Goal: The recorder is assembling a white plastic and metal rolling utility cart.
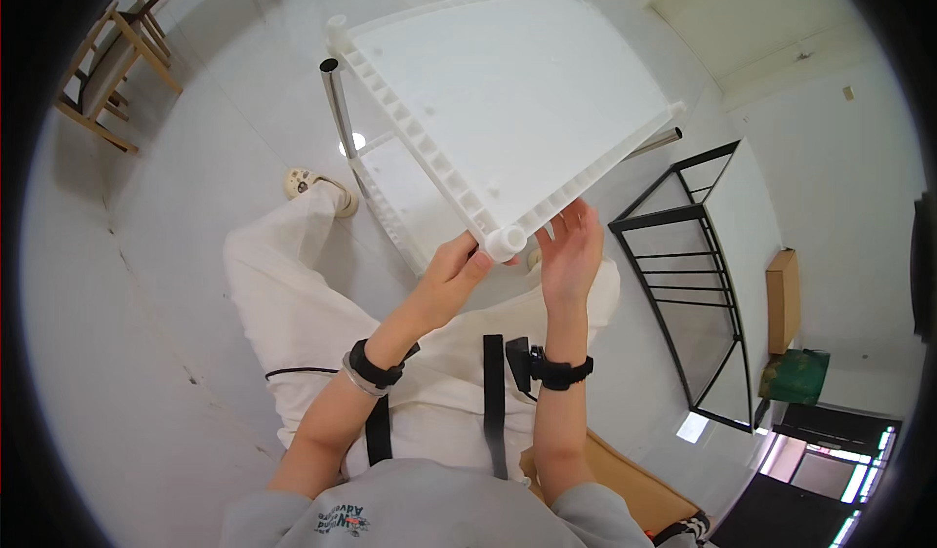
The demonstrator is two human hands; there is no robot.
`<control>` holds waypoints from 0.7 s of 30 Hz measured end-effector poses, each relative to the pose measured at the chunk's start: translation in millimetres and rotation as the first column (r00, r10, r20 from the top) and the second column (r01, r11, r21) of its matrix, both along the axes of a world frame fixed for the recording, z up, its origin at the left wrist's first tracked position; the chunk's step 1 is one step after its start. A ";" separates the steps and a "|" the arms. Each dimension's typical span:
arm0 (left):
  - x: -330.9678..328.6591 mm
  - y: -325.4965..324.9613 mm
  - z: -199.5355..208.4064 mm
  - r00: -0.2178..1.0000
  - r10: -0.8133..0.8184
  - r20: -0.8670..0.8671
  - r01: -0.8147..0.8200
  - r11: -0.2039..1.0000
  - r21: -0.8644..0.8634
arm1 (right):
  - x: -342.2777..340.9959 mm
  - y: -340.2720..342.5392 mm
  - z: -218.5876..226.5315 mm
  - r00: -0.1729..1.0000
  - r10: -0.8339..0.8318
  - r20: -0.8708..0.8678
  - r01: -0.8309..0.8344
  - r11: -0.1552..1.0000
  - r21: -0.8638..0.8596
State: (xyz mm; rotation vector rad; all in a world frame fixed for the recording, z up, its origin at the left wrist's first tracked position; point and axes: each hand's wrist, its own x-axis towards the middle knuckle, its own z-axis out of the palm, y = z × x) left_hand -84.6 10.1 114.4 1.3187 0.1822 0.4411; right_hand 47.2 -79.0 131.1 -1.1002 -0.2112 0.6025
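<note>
A white plastic shelf panel with a ribbed rim and round corner sockets is tilted in front of me. My left hand is closed on its near corner, the thumb beside the round socket. Just right of that corner, my right hand has its fingers stretched and apart at the rim's underside; whether they touch is hard to see. A chrome tube rises by the panel's left side, its top end apart from the corner socket. Another chrome tube shows at the right. Partly hidden below is a second white shelf.
A black metal frame stands to the right, near a cardboard box and a green bag. Wooden chairs are at the far left. My legs flank the shelf, with one shoe beside the left tube.
</note>
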 end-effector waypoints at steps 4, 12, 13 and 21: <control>-2.4 -0.6 1.7 0.998 0.016 0.054 -0.015 1.000 -0.024 | 4.8 41.5 21.6 0.984 -0.037 -0.172 0.064 0.986 0.155; -5.7 2.9 25.1 0.998 0.035 -0.045 -0.041 0.988 -0.150 | -1.6 56.0 24.0 0.947 0.021 -0.320 0.072 0.959 0.275; -4.9 3.7 27.3 0.999 0.000 -0.054 -0.008 0.987 -0.158 | -1.7 53.6 22.7 0.932 0.038 -0.359 0.068 0.958 0.279; 4.4 -4.3 3.5 0.994 0.091 0.061 -0.087 0.994 -0.065 | 12.6 50.0 6.3 0.931 0.024 -0.364 0.073 0.966 0.250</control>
